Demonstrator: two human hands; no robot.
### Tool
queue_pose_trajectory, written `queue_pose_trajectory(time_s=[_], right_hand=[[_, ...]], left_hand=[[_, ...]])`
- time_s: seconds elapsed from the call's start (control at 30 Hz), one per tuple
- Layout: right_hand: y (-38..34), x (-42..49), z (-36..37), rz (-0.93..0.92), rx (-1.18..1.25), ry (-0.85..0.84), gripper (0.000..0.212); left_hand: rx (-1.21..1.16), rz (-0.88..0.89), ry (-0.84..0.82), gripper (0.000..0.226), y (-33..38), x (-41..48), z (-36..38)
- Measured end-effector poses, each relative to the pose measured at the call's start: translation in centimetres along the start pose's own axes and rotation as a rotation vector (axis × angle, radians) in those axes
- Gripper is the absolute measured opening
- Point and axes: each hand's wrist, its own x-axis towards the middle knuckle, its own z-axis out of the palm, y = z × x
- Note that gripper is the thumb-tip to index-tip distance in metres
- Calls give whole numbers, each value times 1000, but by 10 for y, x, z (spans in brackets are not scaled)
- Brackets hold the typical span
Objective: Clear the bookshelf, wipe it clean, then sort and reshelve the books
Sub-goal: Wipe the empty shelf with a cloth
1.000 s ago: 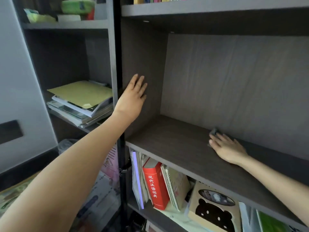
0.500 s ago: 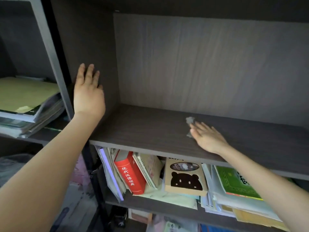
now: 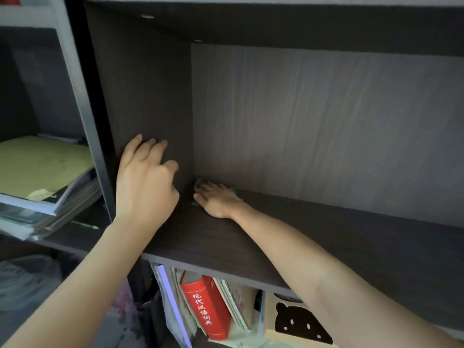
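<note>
Head view, entry by item.

Shelf (image 3: 251, 247): dark wood-grain board, no books on it; cleared, wiping under way.

Cloth (image 3: 199, 182): small grey rag, mostly hidden under the right hand; only an edge shows at the fingertips. It now sits in the back left corner, where board, side panel (image 3: 140, 96) and back panel (image 3: 326, 121) meet. Half a second ago it lay near mid-shelf, a second ago further right; the stroke has run right to left along the board.

Right hand (image 3: 217, 199): flat, fingers straight, pressing the cloth down; no curl round it.

Left hand (image 3: 147, 182): resting against the side panel, fingers loosely bent, holding nothing. It has slid lower on the panel than before and serves as a brace.

Red book (image 3: 208, 307): upright, leaning, on the shelf below among notebooks, beside a bear box (image 3: 298, 322). Not yet touched.

Paper stack (image 3: 37, 172): left compartment, flat.

Judgement: this pass has reached the board's left end. Corner dust, then probably the panels, remain; sorting and reshelving have not begun.
</note>
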Motion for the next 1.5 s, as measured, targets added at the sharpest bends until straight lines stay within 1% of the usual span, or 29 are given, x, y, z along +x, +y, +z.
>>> queue_pose_trajectory(time_s=[0.1, 0.23, 0.3, 0.4, 0.43, 0.47, 0.53, 0.57, 0.6, 0.63, 0.67, 0.7, 0.8, 0.87, 0.9, 0.97, 1.0, 1.03, 1.1, 1.17, 1.2, 1.23, 1.27, 1.3, 1.37, 1.4, 1.43, 1.47, 1.5], right_hand=[[3, 11, -5, -30, 20, 4, 54], [19, -15, -6, -62, 12, 0, 53], [48, -52, -8, -58, 19, 3, 51], [124, -142, -9, 17, -49, 13, 51], [155, -176, -10, 68, -58, 11, 51], [191, -216, -14, 166, -55, 19, 53], [256, -288, -22, 454, -43, 29, 61], [278, -308, -24, 596, -44, 29, 61], [291, -322, -24, 722, -54, 36, 59], [291, -322, -23, 795, -80, 60, 57], [276, -309, -20, 808, -93, 91, 57], [253, -292, -16, 759, -92, 97, 56], [148, -240, -2, 376, -60, 86, 54], [96, -238, 4, 191, -50, 72, 53], [88, -248, 5, 129, -41, 68, 53], [104, -286, 6, 80, -42, 49, 51], [124, -310, 5, 122, -51, 54, 50], [151, -335, 1, 220, -53, 62, 50], [212, -386, -9, 546, -37, 50, 49], [254, -421, -16, 862, -18, 38, 50], [259, -423, -17, 942, -32, 53, 52], [253, -414, -15, 962, -59, 76, 54], [237, -399, -11, 925, -77, 84, 55], [213, -380, -7, 830, -79, 89, 54], [155, -350, 5, 572, -84, 107, 52], [132, -348, 10, 479, -87, 103, 51], [121, -353, 11, 415, -91, 112, 50], [128, -367, 10, 384, -84, 109, 49], [147, -386, 7, 400, -80, 98, 48]], left_hand=[[15, -39, 20, 24, 1, 2, 5], [-10, -117, -27, 24, 22, -5, 12], [-44, -129, -68, 26, 41, -8, 15], [-126, -110, -121, 27, 84, -7, 28], [-154, -96, -132, 27, 99, -8, 32], [-198, -66, -134, 28, 118, -7, 36], [-273, -16, -129, 29, 152, -6, 41], [-291, -9, -127, 30, 161, -7, 43], [-314, 5, -123, 31, 172, -6, 44], [-334, 11, -122, 31, 179, -6, 45], [-340, 6, -123, 31, 182, -6, 46], [-344, -4, -122, 31, 185, -5, 47], [-386, -34, -84, 29, 189, 4, 50], [-425, -31, -56, 35, 193, 12, 53], [-437, -11, -49, 37, 195, 15, 54], [-442, 16, -49, 34, 200, 18, 57], [-451, 20, -56, 30, 202, 18, 58], [-468, 21, -61, 28, 204, 17, 60], [-515, 47, -60, 30, 213, 12, 62], [-532, 94, -70, 32, 223, 3, 60], [-537, 98, -85, 31, 226, -3, 60], [-545, 90, -110, 29, 228, -7, 60], [-563, 77, -137, 29, 232, -10, 61], [-575, 66, -157, 30, 235, -9, 63], [-608, 64, -188, 31, 248, 1, 69], [-633, 69, -205, 31, 259, 8, 71], [-649, 75, -223, 32, 268, 15, 71], [-662, 90, -238, 32, 279, 21, 72], [-675, 110, -250, 32, 288, 25, 73]])
